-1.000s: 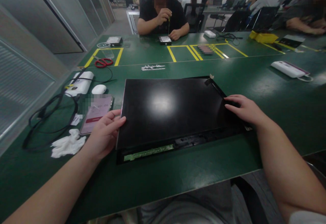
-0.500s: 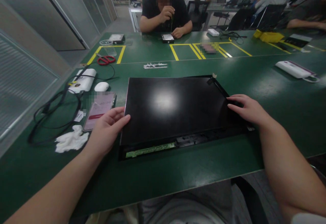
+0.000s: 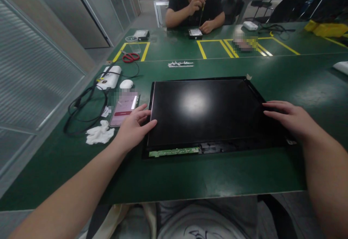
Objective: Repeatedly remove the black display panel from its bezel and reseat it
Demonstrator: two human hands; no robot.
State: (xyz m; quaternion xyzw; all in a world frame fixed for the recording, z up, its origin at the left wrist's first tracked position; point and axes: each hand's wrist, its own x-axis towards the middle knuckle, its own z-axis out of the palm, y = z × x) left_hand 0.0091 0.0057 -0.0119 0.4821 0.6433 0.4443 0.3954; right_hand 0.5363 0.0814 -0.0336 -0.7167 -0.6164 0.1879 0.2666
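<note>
A black display panel [image 3: 195,115] lies face up within its black frame [image 3: 241,144], and a light reflection shines in its middle. Along the near edge runs a narrow green circuit board [image 3: 174,152]. My left hand [image 3: 136,126] is at the panel's left edge, thumb on top and fingers at the side. Over at the right edge, my right hand [image 3: 290,117] holds the panel with its fingertips and thumb close together. The undersides of both grips are hidden.
Left of the panel are a phone [image 3: 125,108], crumpled white tissue [image 3: 100,133], a white mouse [image 3: 126,84], a white power bank [image 3: 109,77], black cables [image 3: 85,103] and red-handled scissors [image 3: 131,58]. Across the green table, a person [image 3: 195,8] works on a hard drive [image 3: 195,33].
The panel has shifted right within the frame, so the frame's border now shows along the left and far edges. Both hands stay at the sides. My view has turned slightly left and down.
</note>
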